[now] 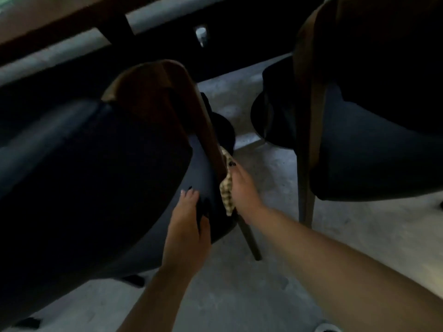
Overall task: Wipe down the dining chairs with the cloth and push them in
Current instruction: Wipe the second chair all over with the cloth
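The right hand's fingers (233,165) are curled round a checked cloth (227,190), yellowish and dark, pinching it against the brown wooden leg (217,154) of the nearer chair (96,164). The cloth sits between the palm and the wood, with a loose end hanging below the hand. The right hand (242,188) lies along the leg, wrist lower down, forearm running off toward the bottom right.

The left hand's fingers (189,195) are curled over the edge of the chair's dark padded back, gripping it just beside the leg; the thumb side wraps the rim. Dark nail polish shows on both hands. The left hand (187,231) sits lower and to the left of the right one, close to it but not touching.

The nearer chair fills the left half of the view, dark upholstery with a brown wooden frame at its top. A second chair (371,116) of the same make stands to the right, well apart, its wooden leg (309,140) reaching the pale concrete floor (275,271). Beyond both runs the brown edge of the worktop (60,25), with deep shadow under it.

The picture is dim and blurred; no brand, label or writing can be read anywhere.
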